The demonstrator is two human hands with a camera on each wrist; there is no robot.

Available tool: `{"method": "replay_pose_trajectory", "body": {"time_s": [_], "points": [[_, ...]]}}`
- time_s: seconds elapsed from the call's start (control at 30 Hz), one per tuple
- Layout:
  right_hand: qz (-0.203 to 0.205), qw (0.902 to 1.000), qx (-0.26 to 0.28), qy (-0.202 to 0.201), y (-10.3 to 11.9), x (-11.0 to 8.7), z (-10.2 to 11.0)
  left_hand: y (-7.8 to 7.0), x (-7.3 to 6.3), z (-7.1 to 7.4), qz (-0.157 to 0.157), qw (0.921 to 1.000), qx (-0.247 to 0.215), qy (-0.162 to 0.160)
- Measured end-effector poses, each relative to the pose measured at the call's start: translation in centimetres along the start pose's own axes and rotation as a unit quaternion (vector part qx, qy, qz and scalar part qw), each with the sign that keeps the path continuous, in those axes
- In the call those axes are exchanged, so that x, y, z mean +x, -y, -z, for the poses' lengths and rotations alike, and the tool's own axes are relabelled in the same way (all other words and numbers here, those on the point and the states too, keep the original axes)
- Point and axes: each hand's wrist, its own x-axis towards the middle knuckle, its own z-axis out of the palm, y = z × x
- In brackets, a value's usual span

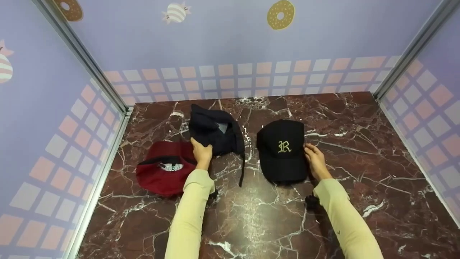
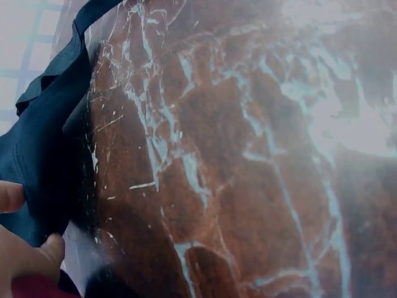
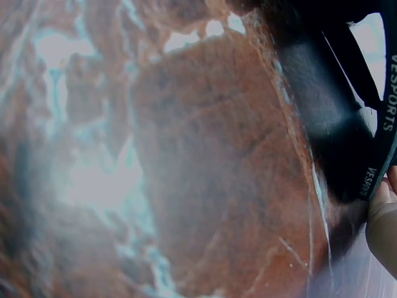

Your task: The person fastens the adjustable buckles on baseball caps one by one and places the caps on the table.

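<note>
A black baseball cap with a yellow letter R on its front sits right of the middle, brim toward me. My right hand holds its right edge; in the right wrist view my thumb side lies against the lettered inner band. Left of it, a crumpled dark navy hat trails a long thin strap. My left hand pinches its near edge, with fingers and thumb on the cloth in the left wrist view. A dark red hat lies under and left of my left wrist, its opening showing a white label.
The hats lie on a dark red marble-patterned tabletop. Purple walls with pink and white squares enclose the back and both sides. Metal strips run along the corners.
</note>
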Motion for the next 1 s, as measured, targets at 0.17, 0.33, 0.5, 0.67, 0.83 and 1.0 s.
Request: {"method": "replay_pose_trajectory", "body": {"time_s": [0.17,0.33,0.5,0.67,0.83,1.0], "points": [[-0.003,1.0,0.007,-0.004,0.0,-0.1,-0.1,-5.7,-5.4,4.4,0.033,0.9993,-0.013,0.015],[-0.003,1.0,0.006,-0.006,-0.1,0.0,-0.1,-6.3,-6.4,4.5,0.049,0.9976,-0.018,0.044],[0.005,0.9999,-0.007,-0.007,-0.2,0.0,0.1,-7.2,-7.8,4.8,0.061,0.9958,-0.038,0.057],[0.005,0.9999,-0.009,-0.012,-0.1,-0.1,0.1,-11.5,-12.2,8.8,0.077,0.9901,-0.075,0.091],[-0.001,0.9999,-0.005,-0.009,-0.1,-0.1,0.0,-12.1,-13.5,9.7,0.063,0.9909,-0.069,0.096],[0.005,0.9999,-0.011,-0.009,-0.1,0.0,0.0,-11.9,-14.5,10.1,0.054,0.9904,-0.072,0.105]]}}
